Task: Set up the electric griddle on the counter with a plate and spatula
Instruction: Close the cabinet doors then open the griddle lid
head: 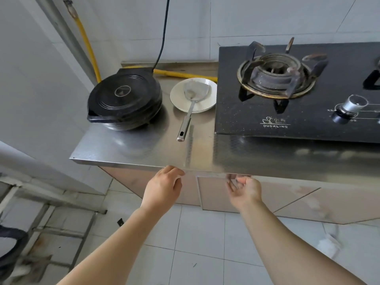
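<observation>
Griddle: your round black electric griddle [125,101] sits lid shut at the counter's 9 o'clock end, its black cord [163,31] running up the wall toward 12.
Plate: the white round ceramic plate [207,87] rests just beside the griddle at its 3 o'clock.
Spatula: the stainless steel spatula [190,105] lies with its blade on the plate, handle pointing to 6 over the steel counter [127,149].
Stove: the black glass gas stove [298,120] fills the 3 o'clock side.
Left hand: your left hand [163,187] hangs below the counter's front edge, fingers loosely curled, holding nothing.
Right hand: your right hand [244,189] is palm up under the edge, fingers spread, empty.
</observation>
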A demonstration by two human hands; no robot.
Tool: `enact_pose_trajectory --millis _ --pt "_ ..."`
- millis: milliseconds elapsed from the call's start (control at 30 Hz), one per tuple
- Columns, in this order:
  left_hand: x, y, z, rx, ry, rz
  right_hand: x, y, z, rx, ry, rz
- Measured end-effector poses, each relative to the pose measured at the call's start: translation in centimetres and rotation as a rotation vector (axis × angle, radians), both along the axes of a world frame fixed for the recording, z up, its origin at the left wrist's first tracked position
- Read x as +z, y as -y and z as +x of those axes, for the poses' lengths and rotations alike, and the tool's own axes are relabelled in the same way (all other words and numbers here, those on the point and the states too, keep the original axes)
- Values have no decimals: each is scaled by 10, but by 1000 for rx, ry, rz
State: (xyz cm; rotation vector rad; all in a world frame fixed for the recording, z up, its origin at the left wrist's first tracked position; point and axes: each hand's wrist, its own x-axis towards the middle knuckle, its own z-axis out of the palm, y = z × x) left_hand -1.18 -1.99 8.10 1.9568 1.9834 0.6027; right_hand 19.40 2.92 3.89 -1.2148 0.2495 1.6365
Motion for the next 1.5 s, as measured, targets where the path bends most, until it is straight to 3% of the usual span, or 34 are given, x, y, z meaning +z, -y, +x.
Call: enact_pose_trajectory --millis 267,400,533,633,700,900,1033,1267,1500 --pt "26 1 -6 -16 -51 47 -8 3 -3 130 -7 54" --pt "51 4 -23 -4 -65 84 10 3 -2 315 152 17" --pt "75 -3 -34 20 -62 124 57 5 -16 745 340 -40" --pt "96 -17 -39 -7 -58 186 103 2 -35 1105 428 59" --pt "111 -30 -46 -19 -56 246 136 -9 -50 1202 449 144" --pt "152 -90 -113 10 16 277 208 -71 -114 1038 580 309" --pt "157 -133 -182 18 36 243 212 -117 -165 980 639 283" --pt "126 -188 -292 199 77 -147 176 -177 -243 887 917 108" --pt "86 -250 -323 278 447 -427 143 -213 -267 833 992 44"
